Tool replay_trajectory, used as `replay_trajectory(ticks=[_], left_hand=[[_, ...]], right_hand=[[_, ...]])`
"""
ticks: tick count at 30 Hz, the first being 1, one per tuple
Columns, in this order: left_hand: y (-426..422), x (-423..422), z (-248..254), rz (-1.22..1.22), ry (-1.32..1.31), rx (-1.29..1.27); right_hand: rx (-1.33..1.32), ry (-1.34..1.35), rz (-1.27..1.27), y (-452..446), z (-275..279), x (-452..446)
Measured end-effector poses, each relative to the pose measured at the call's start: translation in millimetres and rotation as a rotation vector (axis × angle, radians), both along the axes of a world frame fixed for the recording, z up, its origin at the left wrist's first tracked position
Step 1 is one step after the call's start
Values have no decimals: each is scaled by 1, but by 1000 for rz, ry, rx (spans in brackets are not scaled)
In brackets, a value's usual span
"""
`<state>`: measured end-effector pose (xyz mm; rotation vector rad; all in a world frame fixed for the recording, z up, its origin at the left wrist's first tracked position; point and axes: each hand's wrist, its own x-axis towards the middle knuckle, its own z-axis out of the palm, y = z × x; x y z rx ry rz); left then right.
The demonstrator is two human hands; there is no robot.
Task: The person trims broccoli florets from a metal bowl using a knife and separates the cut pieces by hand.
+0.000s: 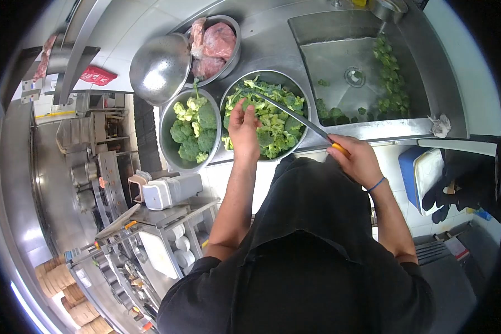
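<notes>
My right hand [355,160] is closed on the yellow handle of a long knife [300,118], whose blade reaches left over a metal bowl [305,92] of cut broccoli pieces [273,125]. Above the left side of that bowl is my left hand [244,129], its fingers curled near the knife tip. A green bit shows at its fingertips, seemingly a broccoli piece; whether it is held is hard to make out. To the left, a second metal bowl [165,146] holds larger broccoli heads [190,131].
Behind, a metal bowl [236,47] holds bagged raw meat [218,42], with an upturned steel bowl [160,64] beside it. Right is a sink [339,61] with water and broccoli florets [389,78]. A blue and white container [423,172] stands lower right; shelving is lower left.
</notes>
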<state>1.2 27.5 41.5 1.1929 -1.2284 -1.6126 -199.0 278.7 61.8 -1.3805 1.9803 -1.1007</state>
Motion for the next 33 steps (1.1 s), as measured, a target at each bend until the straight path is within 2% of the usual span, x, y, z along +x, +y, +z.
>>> replay_trajectory(ticks=[7,10,25,33], left_hand=[[1,-2,2,51,18,-172],[0,-1,-1,127,44,-119],[-6,10,3,167,92,-101],[0,9,10,97,-41,-233]], right_hand=[[-62,-26,22,2,3,1],[-48,-7,32,3,6,0],[39,194,18,8,11,-4],[14,230,-8,6,9,-6]])
